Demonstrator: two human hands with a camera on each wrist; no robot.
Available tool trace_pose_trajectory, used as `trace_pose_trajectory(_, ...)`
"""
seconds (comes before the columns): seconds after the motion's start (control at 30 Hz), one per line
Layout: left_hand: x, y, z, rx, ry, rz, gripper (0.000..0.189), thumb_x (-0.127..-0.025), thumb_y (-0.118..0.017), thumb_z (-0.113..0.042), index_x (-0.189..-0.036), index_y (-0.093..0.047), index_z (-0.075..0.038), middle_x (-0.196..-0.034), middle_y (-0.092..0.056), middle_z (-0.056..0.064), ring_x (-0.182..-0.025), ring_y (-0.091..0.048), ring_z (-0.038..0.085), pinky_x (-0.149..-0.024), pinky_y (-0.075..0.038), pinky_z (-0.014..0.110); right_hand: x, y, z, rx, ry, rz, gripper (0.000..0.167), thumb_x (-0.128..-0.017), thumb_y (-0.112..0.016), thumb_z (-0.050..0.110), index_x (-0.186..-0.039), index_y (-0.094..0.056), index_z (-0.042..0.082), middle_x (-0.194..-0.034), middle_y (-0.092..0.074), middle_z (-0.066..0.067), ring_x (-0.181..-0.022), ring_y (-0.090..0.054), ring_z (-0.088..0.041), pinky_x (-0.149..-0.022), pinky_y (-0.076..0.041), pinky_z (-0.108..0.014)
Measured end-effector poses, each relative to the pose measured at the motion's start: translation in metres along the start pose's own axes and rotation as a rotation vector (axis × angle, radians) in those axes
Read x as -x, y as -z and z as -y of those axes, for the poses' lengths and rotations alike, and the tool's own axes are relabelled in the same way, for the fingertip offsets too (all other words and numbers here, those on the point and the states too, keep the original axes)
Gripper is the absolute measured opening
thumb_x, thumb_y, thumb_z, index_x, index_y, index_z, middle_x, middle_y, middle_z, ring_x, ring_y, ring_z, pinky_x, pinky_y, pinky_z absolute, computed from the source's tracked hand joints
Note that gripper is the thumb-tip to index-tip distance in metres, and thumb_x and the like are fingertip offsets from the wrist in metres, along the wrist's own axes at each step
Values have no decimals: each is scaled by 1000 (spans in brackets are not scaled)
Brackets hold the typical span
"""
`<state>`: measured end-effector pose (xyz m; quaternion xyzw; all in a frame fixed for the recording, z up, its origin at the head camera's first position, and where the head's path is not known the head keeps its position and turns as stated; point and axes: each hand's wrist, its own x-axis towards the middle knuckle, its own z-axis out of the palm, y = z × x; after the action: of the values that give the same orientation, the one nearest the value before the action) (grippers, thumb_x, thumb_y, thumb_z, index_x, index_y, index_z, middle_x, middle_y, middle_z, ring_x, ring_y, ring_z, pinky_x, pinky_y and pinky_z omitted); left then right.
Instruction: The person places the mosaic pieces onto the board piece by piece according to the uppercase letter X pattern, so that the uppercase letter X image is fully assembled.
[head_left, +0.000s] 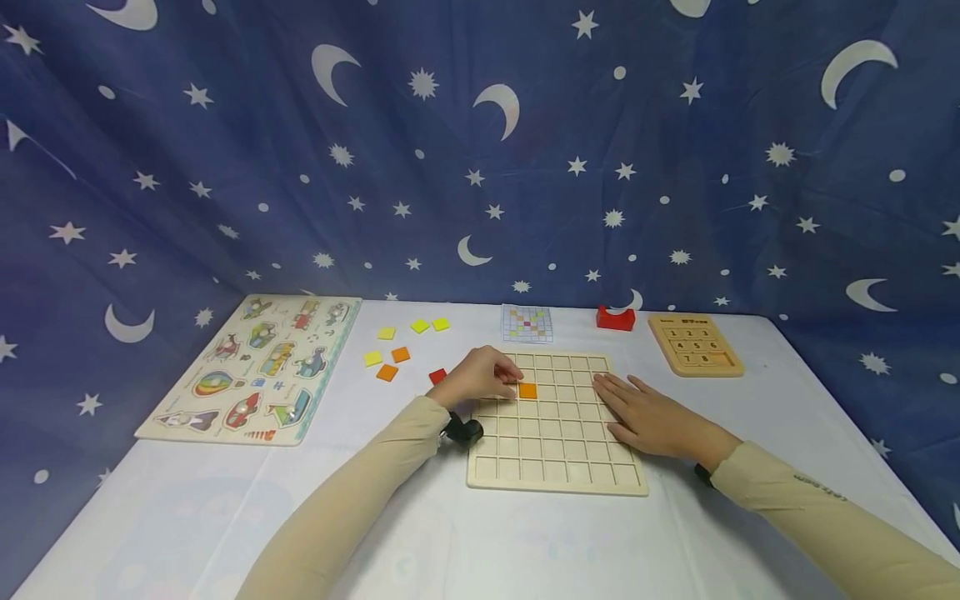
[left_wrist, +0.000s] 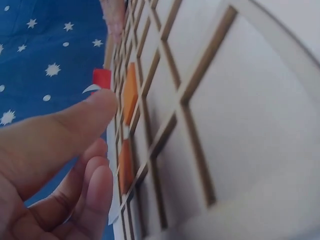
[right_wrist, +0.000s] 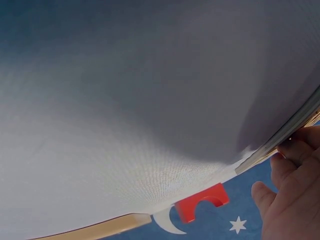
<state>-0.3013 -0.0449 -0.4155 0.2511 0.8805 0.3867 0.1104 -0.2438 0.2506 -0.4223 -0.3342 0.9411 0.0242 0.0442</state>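
Observation:
A wooden grid board (head_left: 555, 472) lies on the table under both hands. My left hand (head_left: 476, 375) hovers over its upper left part, with nothing visible between thumb and fingers. Just right of the fingertips, an orange tile (head_left: 528, 391) sits in the grid. Two orange tiles show in the left wrist view, a nearer one (left_wrist: 130, 95) beyond the thumb and another tile (left_wrist: 125, 167) beside the fingers; the second is hidden in the head view. My right hand (head_left: 660, 417) rests with extended fingers on the board's right edge; the right wrist view shows the fingers (right_wrist: 285, 170) at that edge.
Left of the board lie loose yellow tiles (head_left: 386, 333), orange tiles (head_left: 387, 372) and a red tile (head_left: 437, 377). Behind it are a colored pattern card (head_left: 527, 323) and a red block (head_left: 615, 319). A number puzzle (head_left: 696, 345) lies right, a picture puzzle (head_left: 255, 371) far left.

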Motion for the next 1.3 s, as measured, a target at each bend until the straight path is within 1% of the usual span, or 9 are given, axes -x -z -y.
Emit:
trace_pose_trajectory(0.2, 10, 13, 7, 36, 13, -21, 28, -75, -77, -5, -102, -72, -3, -97, -71, 9, -75, -58, 8, -70, -51, 18, 0, -1, -1, -4, -5, 15, 62, -98, -43, 34, -147, -26, 0, -155, -25, -15, -143, -23, -32, -115, -21, -52)
trace_pose_trajectory(0.33, 18, 25, 15, 67, 7, -56, 29, -75, -77, -6, -103, -72, -3, -98, -71, 12, -77, -59, 11, -73, -52, 21, 0, -1, -1, -5, -2, 11, 62, -98, -43, 33, -147, -26, -1, -154, -26, -16, -143, -24, -32, -115, -21, -52)
trace_pose_trajectory(0.43, 24, 34, 22, 83, 19, -93, 31, -75, -77, -6, -105, -71, -2, -100, -71, 13, -79, -60, 12, -75, -52, 24, 0, -1, -1, -4, 2, 3, 62, -97, -44, 33, -146, -27, -1, -154, -26, -16, -142, -25, -32, -115, -22, -52)
trace_pose_trajectory(0.6, 35, 50, 32, 61, 66, -143, 34, -75, -77, -8, -108, -70, -3, -100, -68, 16, -84, -60, 16, -79, -53, 28, -1, -1, -1, -3, 2, 0, 62, -97, -44, 33, -146, -27, -1, -154, -26, -16, -142, -25, -32, -115, -22, -53)
trace_pose_trajectory(0.77, 44, 62, 42, 54, 120, -173, 36, -76, -77, -8, -110, -69, -3, -103, -67, 17, -89, -61, 19, -80, -52, 30, -1, -3, -2, -4, -1, 4, 63, -97, -43, 34, -147, -26, -1, -154, -26, -15, -143, -25, -32, -115, -22, -52)
trace_pose_trajectory(0.97, 53, 66, 57, 52, 118, -199, 34, -76, -74, -3, -110, -68, 1, -102, -68, 18, -90, -63, 22, -81, -52, 31, -1, -4, -3, -2, 1, -5, 62, -97, -44, 34, -147, -26, -1, -154, -26, -15, -142, -25, -32, -114, -22, -52)
trace_pose_trajectory(1.03, 55, 65, 60, 57, 133, -203, 35, -75, -75, -3, -109, -68, 2, -102, -68, 18, -90, -63, 22, -81, -52, 31, -1, -4, -3, -3, -1, -4, 63, -97, -43, 34, -147, -26, 0, -154, -26, -15, -142, -25, -32, -115, -22, -52)
trace_pose_trajectory(1.17, 57, 62, 65, 37, 144, -207, 35, -73, -77, -2, -107, -69, 3, -99, -69, 17, -87, -63, 20, -79, -53, 29, -1, -4, -3, -5, -7, 2, 63, -98, -43, 35, -147, -25, 1, -155, -25, -14, -143, -24, -31, -115, -21, -52)
trace_pose_trajectory(1.3, 58, 59, 70, 9, 141, -202, 34, -72, -78, -3, -104, -70, 3, -94, -69, 16, -81, -60, 17, -73, -50, 24, -1, -6, -4, -4, -8, 4, 63, -98, -43, 36, -147, -25, 1, -155, -25, -14, -143, -23, -31, -115, -21, -52)
